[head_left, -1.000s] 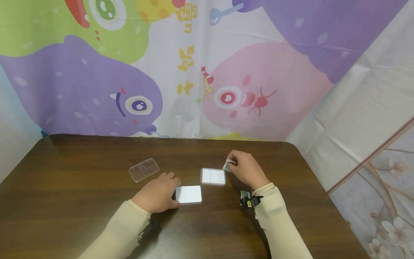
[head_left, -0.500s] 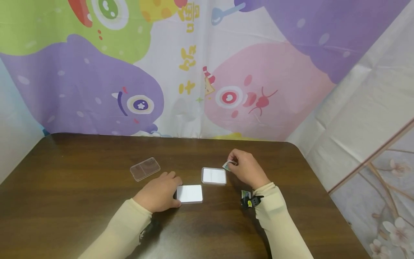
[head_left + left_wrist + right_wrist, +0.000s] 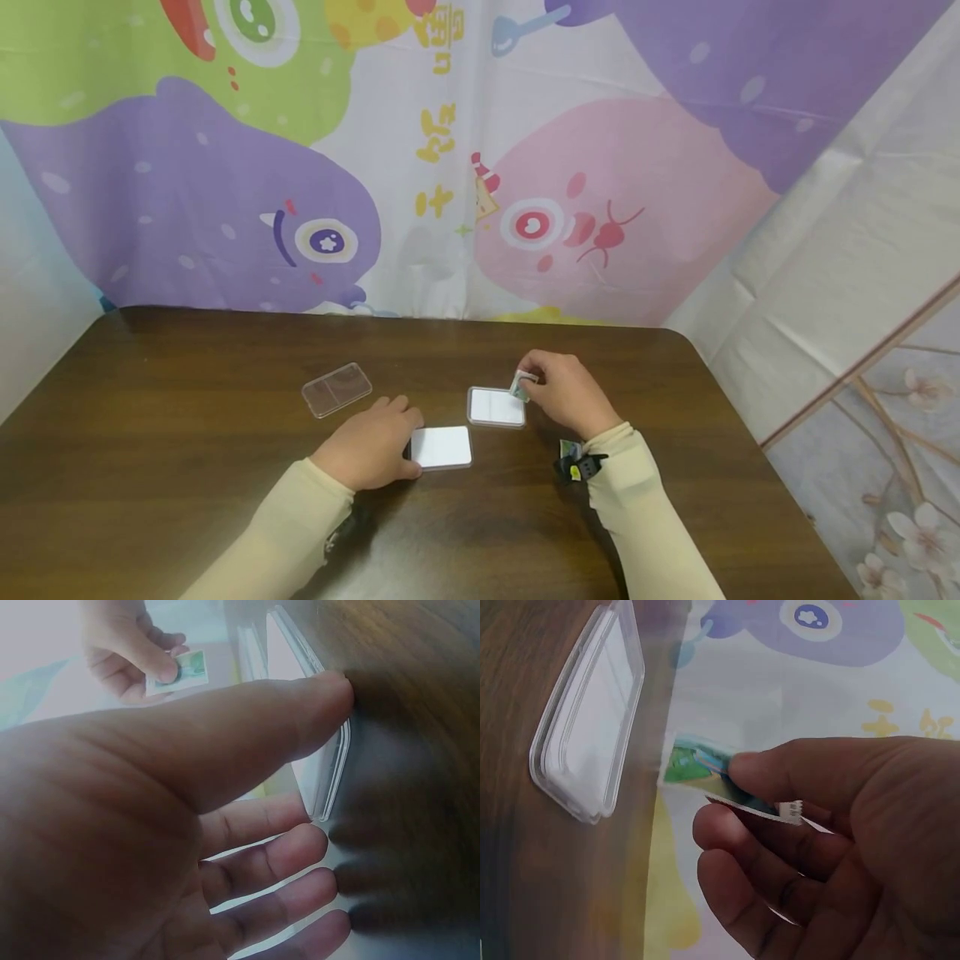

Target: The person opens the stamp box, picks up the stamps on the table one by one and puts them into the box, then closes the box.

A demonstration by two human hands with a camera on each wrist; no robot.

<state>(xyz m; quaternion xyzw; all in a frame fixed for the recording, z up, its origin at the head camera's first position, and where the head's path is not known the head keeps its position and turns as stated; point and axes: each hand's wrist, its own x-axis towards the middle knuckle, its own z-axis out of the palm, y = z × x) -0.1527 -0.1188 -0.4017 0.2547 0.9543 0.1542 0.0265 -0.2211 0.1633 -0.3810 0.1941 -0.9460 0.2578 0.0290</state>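
From where I stand, the stamp (image 3: 686,763) looks like the thing at risk. It hangs in the air by the upper right corner of the far case (image 3: 497,407), pinched between the thumb and a finger of the right hand (image 3: 572,393), gap nearly nil. It is thin and tilted, so squeezing too hard could bend its toothed edge, and too loose a pinch could let it flutter onto the table (image 3: 457,546). Coming in low, it could snag on the case's raised rim. The second stamp (image 3: 571,447) lies right by the wrist strap (image 3: 592,467), which could drag it along.

The left hand (image 3: 367,448) holds one end of the near case (image 3: 442,447), thumb and forefinger spread to its width; a careless nudge could slide it.

Compared with a second ago, the right hand has shifted slightly left, and the stamp, then beside the far case, now overlaps its corner in the head view, standing steeper. The left hand's hold looks unchanged.
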